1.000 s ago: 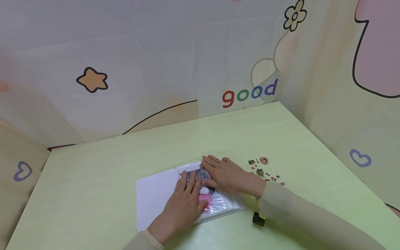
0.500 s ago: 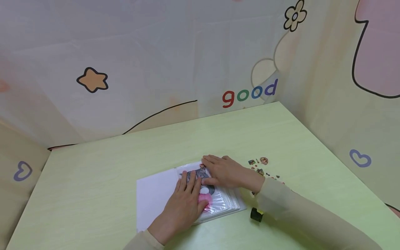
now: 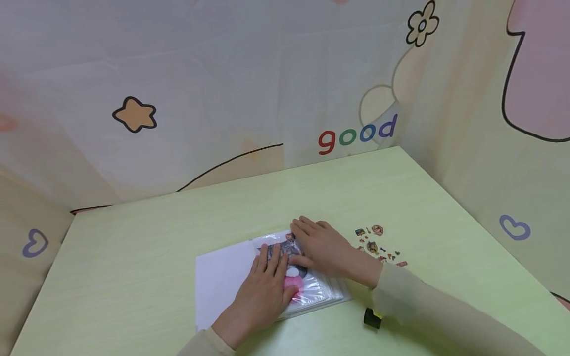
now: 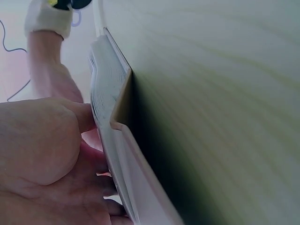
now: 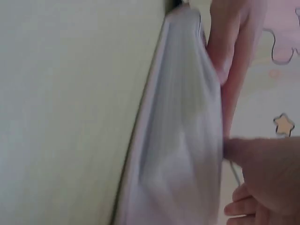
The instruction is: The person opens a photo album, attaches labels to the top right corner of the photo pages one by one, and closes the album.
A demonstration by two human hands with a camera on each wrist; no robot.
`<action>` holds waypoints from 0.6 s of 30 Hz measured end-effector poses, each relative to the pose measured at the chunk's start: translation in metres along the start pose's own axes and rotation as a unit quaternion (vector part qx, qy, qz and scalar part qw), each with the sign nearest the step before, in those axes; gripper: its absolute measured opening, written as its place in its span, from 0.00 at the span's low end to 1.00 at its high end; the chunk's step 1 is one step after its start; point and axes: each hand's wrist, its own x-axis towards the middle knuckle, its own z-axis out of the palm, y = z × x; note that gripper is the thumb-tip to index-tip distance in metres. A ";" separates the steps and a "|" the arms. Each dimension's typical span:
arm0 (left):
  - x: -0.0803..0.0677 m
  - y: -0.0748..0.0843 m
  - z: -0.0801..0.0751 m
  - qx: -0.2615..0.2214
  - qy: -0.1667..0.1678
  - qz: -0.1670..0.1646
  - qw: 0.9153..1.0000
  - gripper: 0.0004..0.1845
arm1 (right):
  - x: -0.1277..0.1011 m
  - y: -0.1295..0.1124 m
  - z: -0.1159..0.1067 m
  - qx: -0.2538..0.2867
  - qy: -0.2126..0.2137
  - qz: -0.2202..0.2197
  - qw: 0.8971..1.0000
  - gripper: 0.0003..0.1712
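Note:
An open photo album (image 3: 224, 277) lies on the table, its white inside cover to the left and a stack of clear plastic sleeves to the right. Through the top sleeve shows a picture of a grey cat (image 3: 285, 249) with a pink patch below. My left hand (image 3: 262, 291) rests on this page, fingers spread and straight, covering part of the picture. On the page's upper right lies my right hand (image 3: 325, 247), fingers extended, thumb touching the sleeve. Beside its fingertips is a small reddish-brown sticker (image 3: 290, 237). The page edges (image 5: 183, 117) fill the right wrist view.
Several small colourful stickers (image 3: 372, 247) lie scattered on the pale green table (image 3: 147, 247), right of the album. A black item with a bit of yellow (image 3: 372, 318) shows beside the right sleeve. Printed cloth walls (image 3: 200, 99) stand behind the table and at its sides.
My right hand and forearm shift slightly left, then back right, over the page's upper right. My left hand stays in place on the page.

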 end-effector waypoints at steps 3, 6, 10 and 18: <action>0.000 0.001 0.002 0.007 0.004 0.002 1.000 0.37 | -0.009 -0.010 -0.002 -0.028 0.028 -0.017 0.999 0.39; -0.001 0.000 0.002 0.004 0.009 0.003 1.000 0.36 | -0.014 -0.018 -0.003 -0.039 0.030 -0.029 0.998 0.32; -0.001 0.000 0.002 -0.006 0.012 0.006 1.000 0.36 | -0.017 -0.022 0.000 -0.046 0.016 -0.033 0.998 0.30; 0.000 -0.001 0.002 0.011 0.016 0.008 1.000 0.36 | -0.009 -0.018 0.002 -0.020 -0.022 0.001 1.000 0.38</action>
